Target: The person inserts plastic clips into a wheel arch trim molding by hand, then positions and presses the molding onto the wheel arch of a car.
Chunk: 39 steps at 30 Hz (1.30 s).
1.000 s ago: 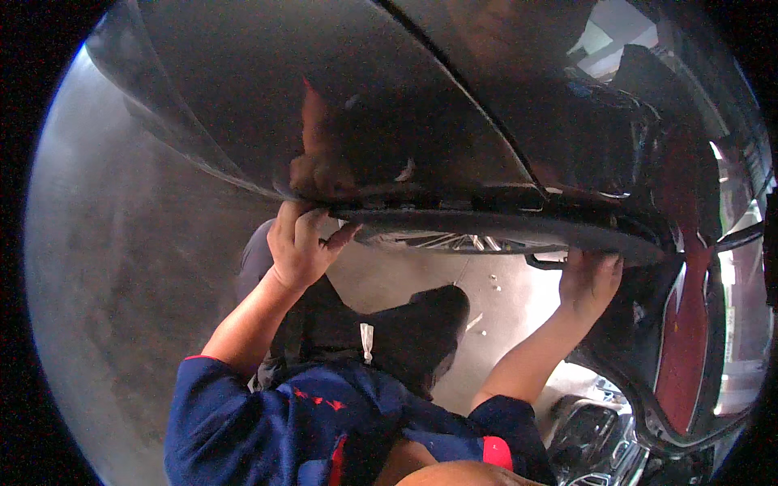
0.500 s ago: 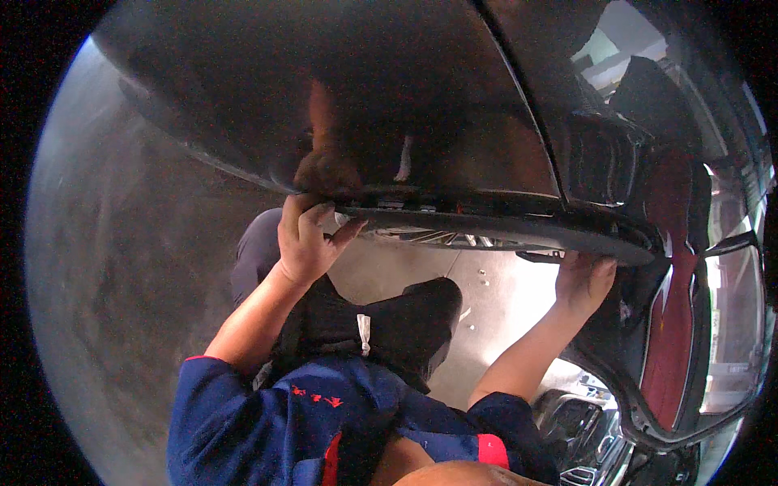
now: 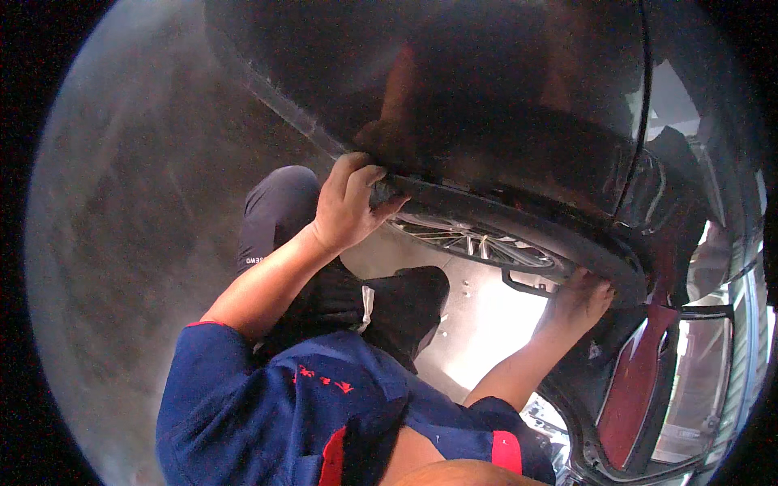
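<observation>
The black trim strip (image 3: pixel 527 223) lay in front of you along the lower edge of the dark car panel (image 3: pixel 502 97), just over the spoked wheel (image 3: pixel 478 243); a thin dark gap showed between parts of strip and panel, and you could not tell from this view how far it was fastened. Its long axis ran from upper left to lower right, one end pointing toward your left side and the other toward the red door panel (image 3: pixel 636 389), with a slight bow that the lens may have exaggerated.

It was probably light for its length, springy rather than rigid, smooth enough to slip a little, and liable to crease or crack if bent sharply; a spread hold near both ends looked best for keeping twist out of it.

Your left hand (image 3: pixel 344 206) had its left end pinched, fingers over the top and thumb beneath. Your right hand (image 3: pixel 582 301) met the lower edge near the other end, fingers curled, but you could not tell whether they gripped or only pressed.

Below that right-hand stretch sat a black bracket (image 3: pixel 527 283), and beyond it the floor (image 3: pixel 486 324) shone brightly.
</observation>
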Each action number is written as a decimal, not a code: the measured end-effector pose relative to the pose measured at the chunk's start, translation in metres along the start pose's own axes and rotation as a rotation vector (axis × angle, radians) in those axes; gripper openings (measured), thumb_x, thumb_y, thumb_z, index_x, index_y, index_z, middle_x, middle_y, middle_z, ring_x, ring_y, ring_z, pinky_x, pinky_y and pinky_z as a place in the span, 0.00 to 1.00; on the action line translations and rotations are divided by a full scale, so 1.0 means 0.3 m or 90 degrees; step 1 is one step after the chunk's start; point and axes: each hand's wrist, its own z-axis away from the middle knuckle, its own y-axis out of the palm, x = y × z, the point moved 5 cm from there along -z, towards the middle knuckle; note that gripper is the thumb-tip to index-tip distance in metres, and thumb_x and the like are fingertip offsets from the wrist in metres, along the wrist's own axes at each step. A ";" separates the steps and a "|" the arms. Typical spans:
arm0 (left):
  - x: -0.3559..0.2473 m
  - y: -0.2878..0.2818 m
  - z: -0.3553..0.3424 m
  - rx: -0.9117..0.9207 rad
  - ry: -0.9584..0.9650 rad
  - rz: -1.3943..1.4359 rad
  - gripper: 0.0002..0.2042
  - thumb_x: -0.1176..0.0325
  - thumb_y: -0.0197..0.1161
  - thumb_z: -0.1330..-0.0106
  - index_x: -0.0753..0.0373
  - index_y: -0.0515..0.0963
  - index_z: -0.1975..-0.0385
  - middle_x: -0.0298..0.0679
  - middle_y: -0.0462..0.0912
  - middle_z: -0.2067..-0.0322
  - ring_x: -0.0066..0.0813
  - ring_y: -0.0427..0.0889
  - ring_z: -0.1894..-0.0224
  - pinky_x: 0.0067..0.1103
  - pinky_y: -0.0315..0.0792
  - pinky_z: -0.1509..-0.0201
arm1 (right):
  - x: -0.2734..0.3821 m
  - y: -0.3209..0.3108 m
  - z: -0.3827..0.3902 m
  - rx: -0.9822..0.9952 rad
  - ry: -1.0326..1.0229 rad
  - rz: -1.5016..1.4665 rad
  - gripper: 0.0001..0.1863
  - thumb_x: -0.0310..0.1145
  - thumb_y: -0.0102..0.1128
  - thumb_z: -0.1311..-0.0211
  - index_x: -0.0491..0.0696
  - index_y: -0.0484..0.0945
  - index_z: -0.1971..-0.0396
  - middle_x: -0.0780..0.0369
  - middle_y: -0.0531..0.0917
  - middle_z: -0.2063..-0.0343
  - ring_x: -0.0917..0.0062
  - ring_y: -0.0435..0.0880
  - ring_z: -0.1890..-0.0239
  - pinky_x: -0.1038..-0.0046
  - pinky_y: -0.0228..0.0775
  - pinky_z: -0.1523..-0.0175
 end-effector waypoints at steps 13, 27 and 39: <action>0.009 0.022 0.035 -0.028 -0.002 0.033 0.29 0.66 0.85 0.52 0.66 0.74 0.54 0.51 0.77 0.56 0.50 0.80 0.56 0.34 0.78 0.54 | -0.024 -0.072 0.047 -0.022 0.044 -0.019 0.29 0.33 0.79 0.42 0.45 0.77 0.42 0.59 0.84 0.47 0.67 0.84 0.46 0.59 0.77 0.35; 0.004 0.003 0.012 -0.020 0.000 0.011 0.34 0.67 0.85 0.52 0.66 0.70 0.49 0.52 0.75 0.54 0.49 0.79 0.55 0.34 0.77 0.52 | 0.026 0.126 -0.003 0.158 0.044 -0.171 0.26 0.33 0.68 0.31 0.42 0.73 0.37 0.56 0.79 0.37 0.64 0.77 0.35 0.60 0.65 0.26; 0.009 0.028 0.021 -0.004 -0.017 0.017 0.35 0.66 0.85 0.53 0.67 0.71 0.48 0.53 0.74 0.50 0.54 0.75 0.48 0.39 0.73 0.45 | 0.042 0.142 0.029 -0.070 0.056 -0.096 0.36 0.35 0.77 0.40 0.51 0.69 0.34 0.58 0.78 0.40 0.62 0.78 0.39 0.55 0.80 0.41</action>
